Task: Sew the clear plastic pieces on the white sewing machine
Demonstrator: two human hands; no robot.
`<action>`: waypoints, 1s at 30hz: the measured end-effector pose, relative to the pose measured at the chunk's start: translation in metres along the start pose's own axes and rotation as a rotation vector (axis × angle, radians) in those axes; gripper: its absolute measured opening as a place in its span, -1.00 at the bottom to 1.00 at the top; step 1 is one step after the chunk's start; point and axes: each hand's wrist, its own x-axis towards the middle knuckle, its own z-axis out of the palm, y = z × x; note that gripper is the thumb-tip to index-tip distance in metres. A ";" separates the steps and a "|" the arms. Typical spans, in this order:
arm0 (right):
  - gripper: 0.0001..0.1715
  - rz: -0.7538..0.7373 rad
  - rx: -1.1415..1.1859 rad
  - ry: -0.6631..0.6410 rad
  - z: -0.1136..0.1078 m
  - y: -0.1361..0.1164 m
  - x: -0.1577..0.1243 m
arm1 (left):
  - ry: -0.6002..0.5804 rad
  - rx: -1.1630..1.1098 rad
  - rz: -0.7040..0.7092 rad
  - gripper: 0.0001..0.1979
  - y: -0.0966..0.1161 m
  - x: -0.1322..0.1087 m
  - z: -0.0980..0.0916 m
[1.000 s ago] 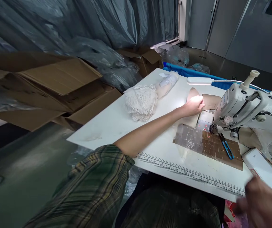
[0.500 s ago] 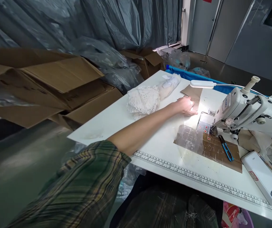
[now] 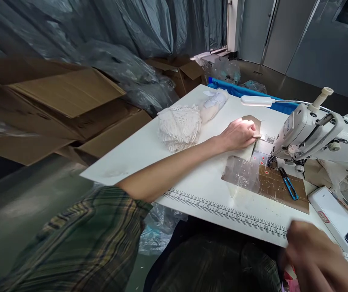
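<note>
My left hand (image 3: 240, 133) reaches across the white table to the left of the sewing machine (image 3: 307, 134). Its fingers are curled together near the metal plate (image 3: 270, 139); whatever they pinch is too small or hidden to name. A brown sheet (image 3: 252, 120) lies partly behind this hand. Low at the right, my right hand (image 3: 313, 253) hangs over the table's front edge, its fingers smeared by motion. Between the hands, blue-handled thread snips (image 3: 288, 184) rest on a brown board (image 3: 281, 188) partly covered with clear film.
A bundle of white lace (image 3: 180, 126) lies on the table (image 3: 134, 162), beside a wrapped roll (image 3: 214, 104). A lamp head (image 3: 257, 101) hangs above the machine bed. A white power bank (image 3: 338, 221) lies at the right. Open cardboard boxes (image 3: 70, 95) stand on the left.
My left hand has gone from lying over the brown sheet to a curled grip near the metal plate. My right hand has come into view at the lower right. The view has shifted slightly.
</note>
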 end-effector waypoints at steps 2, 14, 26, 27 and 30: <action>-0.61 0.015 -0.086 -0.038 0.025 0.031 0.015 | -0.007 0.001 0.049 -0.74 0.009 -0.002 -0.005; -0.79 -0.117 -0.142 -0.384 0.038 0.078 0.031 | -0.210 -0.067 0.271 -0.48 0.046 -0.026 0.014; -0.64 0.040 -0.317 -0.247 0.045 0.117 0.022 | -0.186 -0.120 0.295 -0.65 0.050 -0.029 0.026; -0.64 0.044 -0.312 -0.242 0.044 0.117 0.021 | -0.187 -0.134 0.300 -0.64 0.050 -0.027 0.027; -0.64 0.021 -0.301 -0.229 0.041 0.121 0.021 | -0.189 -0.131 0.306 -0.62 0.048 -0.023 0.028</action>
